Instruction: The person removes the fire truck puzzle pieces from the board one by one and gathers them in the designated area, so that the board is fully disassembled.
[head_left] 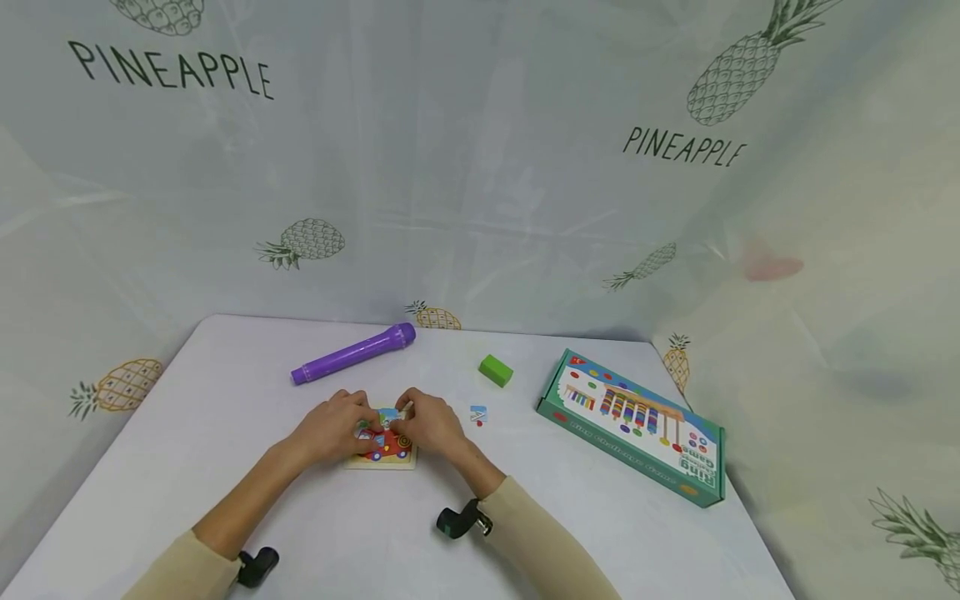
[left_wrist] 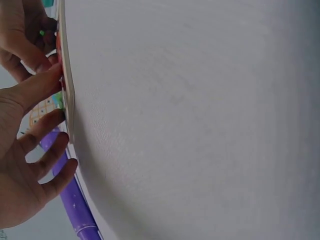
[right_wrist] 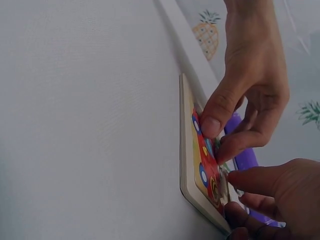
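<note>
A small wooden jigsaw puzzle (head_left: 381, 458) with a red vehicle picture lies on the white table, partly covered by both hands. My left hand (head_left: 337, 427) presses thumb and forefinger onto its picture; the other fingers spread loosely at the far side in the left wrist view. At the upper right part of the board, my right hand (head_left: 431, 423) pinches a small puzzle piece (right_wrist: 223, 176), largely hidden by the fingertips. The board's pale edge (right_wrist: 186, 150) shows in the right wrist view. A loose blue-and-white puzzle piece (head_left: 478, 414) lies just right of the right hand.
Beyond the hands lies a purple toy microphone (head_left: 352, 354). A green block (head_left: 496, 371) sits behind the loose piece. To the right is a green game box (head_left: 633, 425), near the table's right edge. A pineapple-print cloth (head_left: 480, 167) hangs behind the table.
</note>
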